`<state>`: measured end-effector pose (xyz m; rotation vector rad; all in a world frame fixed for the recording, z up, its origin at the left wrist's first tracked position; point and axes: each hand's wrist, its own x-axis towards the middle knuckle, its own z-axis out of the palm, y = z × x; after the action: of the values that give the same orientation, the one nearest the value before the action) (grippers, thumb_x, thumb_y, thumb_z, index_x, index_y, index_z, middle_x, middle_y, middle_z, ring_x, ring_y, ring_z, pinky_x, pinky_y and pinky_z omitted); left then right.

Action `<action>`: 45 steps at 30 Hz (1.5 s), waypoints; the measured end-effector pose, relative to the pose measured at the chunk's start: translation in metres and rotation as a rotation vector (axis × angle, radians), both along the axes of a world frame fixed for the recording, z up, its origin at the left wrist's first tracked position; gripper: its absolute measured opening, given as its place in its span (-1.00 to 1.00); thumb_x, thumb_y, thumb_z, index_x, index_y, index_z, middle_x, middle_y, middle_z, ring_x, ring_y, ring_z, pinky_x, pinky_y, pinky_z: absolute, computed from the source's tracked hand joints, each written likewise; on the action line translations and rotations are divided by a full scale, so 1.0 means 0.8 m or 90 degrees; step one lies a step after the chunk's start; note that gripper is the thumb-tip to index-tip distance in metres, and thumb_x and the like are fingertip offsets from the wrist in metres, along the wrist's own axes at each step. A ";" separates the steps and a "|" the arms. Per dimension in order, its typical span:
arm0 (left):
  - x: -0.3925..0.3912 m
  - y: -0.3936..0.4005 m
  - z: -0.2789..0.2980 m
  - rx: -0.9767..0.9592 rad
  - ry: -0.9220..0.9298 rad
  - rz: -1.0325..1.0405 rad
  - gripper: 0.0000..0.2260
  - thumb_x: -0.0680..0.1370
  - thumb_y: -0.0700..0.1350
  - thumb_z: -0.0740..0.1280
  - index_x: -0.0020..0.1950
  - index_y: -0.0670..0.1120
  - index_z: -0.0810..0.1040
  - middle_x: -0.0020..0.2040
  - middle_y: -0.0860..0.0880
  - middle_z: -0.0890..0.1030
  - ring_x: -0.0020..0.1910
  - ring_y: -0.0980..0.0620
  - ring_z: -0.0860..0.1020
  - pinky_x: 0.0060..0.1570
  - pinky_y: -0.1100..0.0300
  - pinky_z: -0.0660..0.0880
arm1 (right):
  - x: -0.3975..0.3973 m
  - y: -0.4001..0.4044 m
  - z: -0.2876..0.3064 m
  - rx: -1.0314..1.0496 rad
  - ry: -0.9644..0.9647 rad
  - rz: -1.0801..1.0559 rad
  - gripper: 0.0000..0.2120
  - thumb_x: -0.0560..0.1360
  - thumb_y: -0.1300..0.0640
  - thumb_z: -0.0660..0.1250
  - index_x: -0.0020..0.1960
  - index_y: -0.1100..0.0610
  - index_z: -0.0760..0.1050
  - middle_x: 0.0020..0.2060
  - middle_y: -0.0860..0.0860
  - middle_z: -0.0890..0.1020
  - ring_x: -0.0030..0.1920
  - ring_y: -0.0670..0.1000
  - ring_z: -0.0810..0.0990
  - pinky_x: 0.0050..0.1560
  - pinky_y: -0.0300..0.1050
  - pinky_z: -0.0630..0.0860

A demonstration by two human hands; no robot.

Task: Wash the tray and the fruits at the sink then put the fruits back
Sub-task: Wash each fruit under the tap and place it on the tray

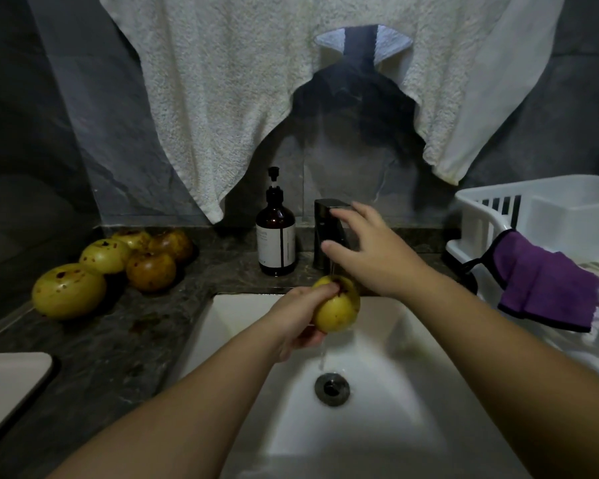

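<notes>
Fruit gripped by left hand over sink (water running), right hand spread at faucet

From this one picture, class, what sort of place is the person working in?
Probably a home bathroom or washroom counter: a white sink with a dark tap, a pump soap bottle, and towels hanging above.

Nothing readable here tbh. The only printed thing is the white label on the brown pump bottle at the back edge of the counter, just left of the faucet, and its text is way too small and blurry to make out.
</notes>
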<state>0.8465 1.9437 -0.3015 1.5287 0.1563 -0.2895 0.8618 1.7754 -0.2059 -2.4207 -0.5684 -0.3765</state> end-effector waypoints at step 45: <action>-0.068 0.071 0.004 0.731 -0.169 -0.100 -0.30 0.24 0.33 0.45 0.37 0.28 0.43 0.15 0.10 0.58 0.05 0.04 0.57 0.03 0.10 0.59 | -0.044 -0.012 -0.122 -0.254 0.190 -0.014 -0.78 0.46 0.21 0.39 0.03 -0.06 0.60 0.07 -0.09 0.46 0.04 0.02 0.54 -0.10 -0.20 0.43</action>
<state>0.7921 2.0002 -0.2980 2.7075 -0.0304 -0.1003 0.8267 1.7658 -0.3031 -2.7936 -0.5206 0.1035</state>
